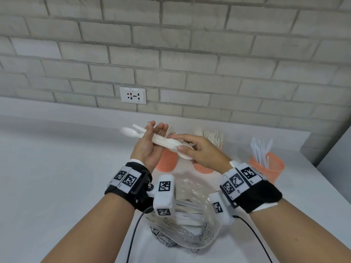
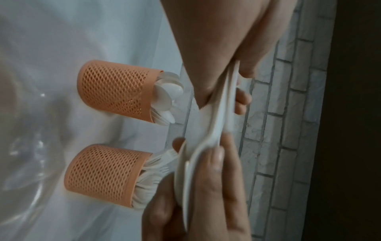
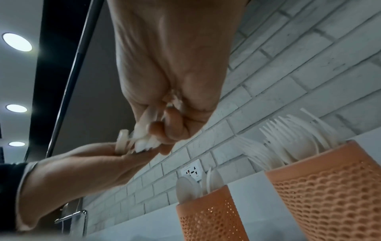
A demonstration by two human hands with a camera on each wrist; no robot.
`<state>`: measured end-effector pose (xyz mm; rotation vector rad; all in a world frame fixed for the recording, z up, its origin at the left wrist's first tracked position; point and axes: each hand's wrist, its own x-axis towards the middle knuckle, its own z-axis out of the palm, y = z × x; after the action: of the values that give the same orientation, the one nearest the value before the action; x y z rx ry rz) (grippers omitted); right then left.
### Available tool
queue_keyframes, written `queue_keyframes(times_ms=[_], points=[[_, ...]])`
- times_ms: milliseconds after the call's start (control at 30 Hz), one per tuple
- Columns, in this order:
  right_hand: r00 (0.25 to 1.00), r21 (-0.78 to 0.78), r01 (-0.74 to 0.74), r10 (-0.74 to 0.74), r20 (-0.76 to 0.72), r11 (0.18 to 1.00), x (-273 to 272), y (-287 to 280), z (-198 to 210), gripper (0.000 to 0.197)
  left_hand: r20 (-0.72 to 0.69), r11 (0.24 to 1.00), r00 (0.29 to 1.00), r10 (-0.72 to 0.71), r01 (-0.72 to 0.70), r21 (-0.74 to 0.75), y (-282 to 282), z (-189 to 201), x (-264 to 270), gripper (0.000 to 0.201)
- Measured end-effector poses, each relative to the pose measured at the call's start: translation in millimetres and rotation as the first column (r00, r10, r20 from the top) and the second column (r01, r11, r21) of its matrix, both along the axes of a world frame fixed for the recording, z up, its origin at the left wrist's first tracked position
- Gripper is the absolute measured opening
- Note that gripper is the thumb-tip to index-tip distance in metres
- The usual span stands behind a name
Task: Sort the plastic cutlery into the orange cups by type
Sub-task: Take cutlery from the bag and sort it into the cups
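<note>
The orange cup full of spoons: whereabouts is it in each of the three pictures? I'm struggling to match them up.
Head view: the spoon cup is at centre, mostly hidden behind the left hand.
Left wrist view: it is the upper of two cups, left of centre, lying sideways in the picture.
Right wrist view: it stands at bottom centre.
Shared landmark: the fork cup beside it shows in all three, and the brick wall rises behind.

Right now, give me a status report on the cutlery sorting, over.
Left hand holds white cutlery bundle; right hand pinches its near end. Three orange cups part-filled. Clear bag below wrists, nothing blocking.
</note>
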<state>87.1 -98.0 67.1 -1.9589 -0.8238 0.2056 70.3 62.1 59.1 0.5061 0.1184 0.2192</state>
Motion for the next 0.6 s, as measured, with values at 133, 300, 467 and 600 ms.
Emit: queue_keyframes(times_ms=[133, 300, 467, 600], points=[[0.996, 0.129, 0.078, -0.073, -0.049, 0.989, -3, -3, 7, 0.027, -0.031, 0.998, 0.999, 0.045, -0.046, -0.052, 8, 1, -6, 0.014], [0.935, 0.582, 0.335, -0.185, -0.302, 0.741, 1, 4, 10, 0.021, -0.009, 0.994, 0.998, -0.057, 0.056, -0.097, -7, 3, -16, 0.02], [0.884, 0.693, 0.32, 0.06, -0.464, 0.647, -7, 14, 8, 0.021, 0.02, 0.97, 0.982, -0.185, 0.186, -0.155, -31, 13, -21, 0.02], [0.888, 0.691, 0.324, 0.043, -0.457, 0.646, -7, 10, 16, 0.017, 0.007, 0.967, 0.969, -0.246, 0.246, -0.066, -31, 11, -18, 0.025]])
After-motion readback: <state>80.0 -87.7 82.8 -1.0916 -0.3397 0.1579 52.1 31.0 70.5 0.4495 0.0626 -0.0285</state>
